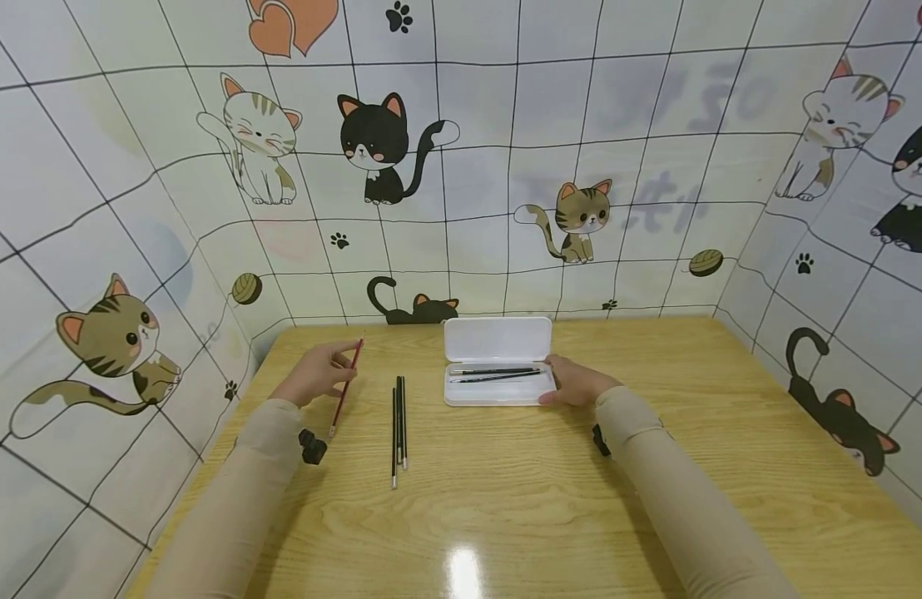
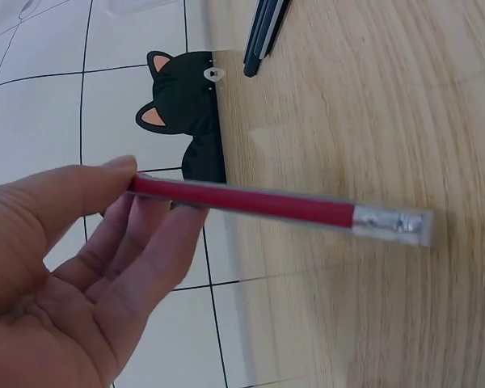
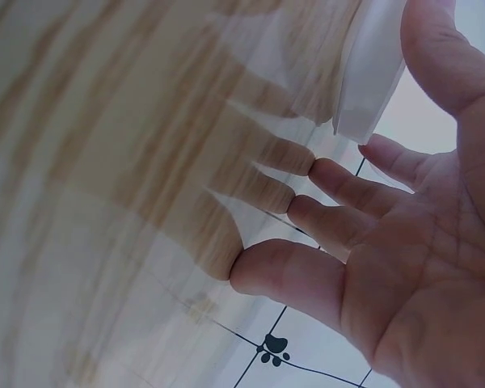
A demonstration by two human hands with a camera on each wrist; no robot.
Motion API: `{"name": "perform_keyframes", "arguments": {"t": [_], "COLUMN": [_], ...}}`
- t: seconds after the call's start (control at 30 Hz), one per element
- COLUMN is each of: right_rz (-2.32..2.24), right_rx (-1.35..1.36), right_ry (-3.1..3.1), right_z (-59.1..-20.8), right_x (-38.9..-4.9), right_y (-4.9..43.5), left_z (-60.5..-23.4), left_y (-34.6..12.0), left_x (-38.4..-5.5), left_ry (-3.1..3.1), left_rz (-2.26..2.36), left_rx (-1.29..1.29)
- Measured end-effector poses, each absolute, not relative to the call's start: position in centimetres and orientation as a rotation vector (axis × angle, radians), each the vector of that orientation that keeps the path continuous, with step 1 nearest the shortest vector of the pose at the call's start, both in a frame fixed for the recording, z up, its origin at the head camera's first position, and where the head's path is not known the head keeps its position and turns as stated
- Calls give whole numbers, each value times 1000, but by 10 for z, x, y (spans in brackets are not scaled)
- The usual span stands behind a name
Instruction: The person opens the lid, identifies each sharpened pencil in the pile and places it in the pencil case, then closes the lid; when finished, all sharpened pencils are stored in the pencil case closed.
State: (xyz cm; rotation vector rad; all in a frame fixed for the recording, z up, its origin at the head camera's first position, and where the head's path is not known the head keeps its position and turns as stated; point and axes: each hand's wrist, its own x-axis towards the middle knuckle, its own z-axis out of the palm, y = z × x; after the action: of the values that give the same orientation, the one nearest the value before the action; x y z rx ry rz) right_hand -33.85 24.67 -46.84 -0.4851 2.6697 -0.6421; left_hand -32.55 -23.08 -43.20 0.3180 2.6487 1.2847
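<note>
My left hand point(image 1: 320, 372) pinches a red pencil point(image 2: 259, 202) between thumb and fingers, above the table's left side. The pencil's silver ferrule and pale eraser end point(image 2: 396, 224) point toward me. To its right, several dark pencils point(image 1: 399, 424) lie side by side on the table. An open white pencil case point(image 1: 461, 398) stands at the middle back, its lid point(image 1: 498, 339) tilted up behind it; dark pencils point(image 1: 498, 377) lie inside. At the case's right end, my right hand point(image 1: 581, 384) holds it between thumb and index finger; the other fingertips point(image 3: 246, 263) touch the table.
The wooden table point(image 1: 521, 499) has a glossy surface. A white wall covering point(image 1: 476, 241) with a grid and cartoon cats rises behind the table and along both sides. The case's raised lid stands near the back edge.
</note>
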Motion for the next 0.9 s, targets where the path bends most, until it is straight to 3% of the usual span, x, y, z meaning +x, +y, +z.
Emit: {"name": "perform_keyframes", "arguments": {"t": [0.9], "right_rz": [-657], "right_rx": [-500], "right_ry": [2675], "right_z": [-469], "right_x": [-338], "right_y": [248], "left_z": [-436], "left_y": [-220], "left_x": [-329], "left_ry": [2837], "left_rz": [1531], "left_rx": [357]}}
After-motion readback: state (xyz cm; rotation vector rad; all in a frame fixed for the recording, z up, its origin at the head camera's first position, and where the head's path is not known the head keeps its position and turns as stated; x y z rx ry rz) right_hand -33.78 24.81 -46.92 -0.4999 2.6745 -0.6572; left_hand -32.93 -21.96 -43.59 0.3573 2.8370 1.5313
